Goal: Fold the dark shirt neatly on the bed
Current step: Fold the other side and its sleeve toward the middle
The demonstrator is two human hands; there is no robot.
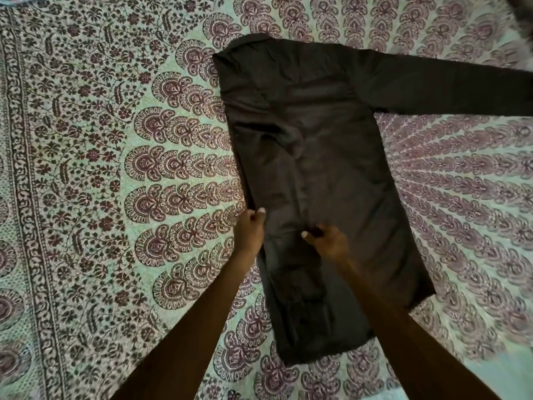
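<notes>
The patterned bed (pixel 86 168) carried the work. My left hand (pixel 251 229) pinched the folded left edge of the dark shirt (pixel 340 168), which lay lengthwise at frame centre, to keep that fold straight. My right hand (pixel 328 241) was clamped on the turned-in sleeve (pixel 277 174), apparently aligning it. The other sleeve (pixel 447 88) lay unfolded toward the upper right.

The shirt (pixel 331 157) lies flat on the bed (pixel 86 168), collar toward the far edge and hem toward the near edge. One sleeve (pixel 447 88) stretches toward the right edge; the other side seems folded in over the middle. The left hand (pixel 251 230) pinches the shirt's left edge, and the right hand (pixel 328 241) grips cloth just beside it, mid-shirt.
</notes>
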